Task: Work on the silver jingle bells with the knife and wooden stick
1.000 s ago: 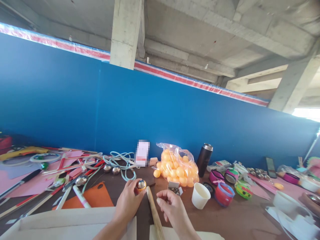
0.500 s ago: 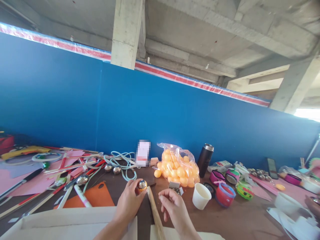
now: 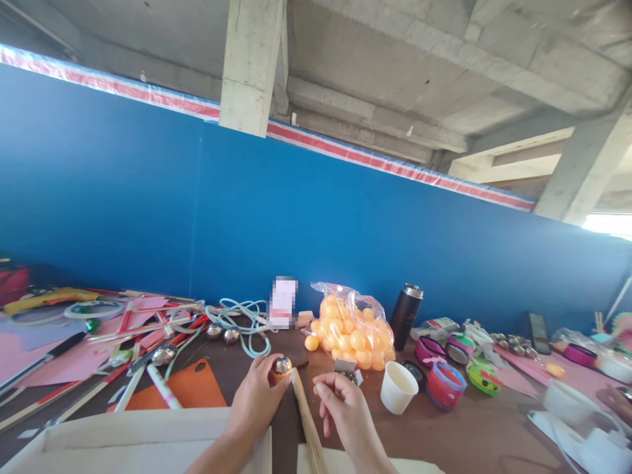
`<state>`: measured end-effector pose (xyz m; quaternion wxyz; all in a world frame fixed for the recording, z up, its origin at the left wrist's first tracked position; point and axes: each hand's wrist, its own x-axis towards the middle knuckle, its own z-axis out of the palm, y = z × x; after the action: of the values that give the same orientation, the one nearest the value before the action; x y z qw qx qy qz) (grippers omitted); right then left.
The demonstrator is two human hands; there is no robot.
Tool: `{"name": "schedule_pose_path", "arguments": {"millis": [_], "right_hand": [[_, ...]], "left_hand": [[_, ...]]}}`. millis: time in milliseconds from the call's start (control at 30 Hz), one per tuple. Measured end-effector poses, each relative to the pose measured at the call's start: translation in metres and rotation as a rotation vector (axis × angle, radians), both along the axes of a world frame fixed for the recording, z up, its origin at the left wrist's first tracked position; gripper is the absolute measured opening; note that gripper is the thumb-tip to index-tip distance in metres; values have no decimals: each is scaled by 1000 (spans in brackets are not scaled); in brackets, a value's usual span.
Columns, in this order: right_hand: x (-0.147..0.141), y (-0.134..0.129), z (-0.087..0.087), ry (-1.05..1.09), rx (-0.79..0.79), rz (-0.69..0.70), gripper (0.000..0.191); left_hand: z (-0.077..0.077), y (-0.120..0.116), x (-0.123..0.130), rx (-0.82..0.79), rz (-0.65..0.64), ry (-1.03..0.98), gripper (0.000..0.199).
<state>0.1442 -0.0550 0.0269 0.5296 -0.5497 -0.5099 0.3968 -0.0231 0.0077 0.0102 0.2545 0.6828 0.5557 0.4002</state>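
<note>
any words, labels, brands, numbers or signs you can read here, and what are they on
None can be read.
Pale upright panel by the wall: pixelated, unreadable.
White packet beyond the cups: printing too small and blurred.
Black bottle: no legible lettering.
Silver-and-orange ball in the left hand: no lettering visible.

Craft wkshp, prob.; concrete pillar (image 3: 249, 66); cluttered tbl (image 3: 444, 434)

L hand (image 3: 257, 398) & R hand (image 3: 348, 405) both bare; slim fingers (image 3: 338, 382), narrow wrists (image 3: 364, 442); forearms (image 3: 218, 454) bare too, as far as vis.
</note>
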Motion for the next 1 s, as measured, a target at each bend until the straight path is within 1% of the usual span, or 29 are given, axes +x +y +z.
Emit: {"name": "schedule_pose_path", "arguments": {"millis": [333,567,733,1000], "right_hand": [[0,1,-1,43,-9,16,39],[3,0,-1,85,-33,56,37],[3,2,-4,103,-19,73,37],[3,3,-10,154,-14,78,27]], "left_hand": [[-4,2,1,-1,-12,21,34],[-2,1,1,-15,-22,32,35],[0,-1,1,-30,-30,40,35],[-2,0,2,-19,-38,57,33]]}}
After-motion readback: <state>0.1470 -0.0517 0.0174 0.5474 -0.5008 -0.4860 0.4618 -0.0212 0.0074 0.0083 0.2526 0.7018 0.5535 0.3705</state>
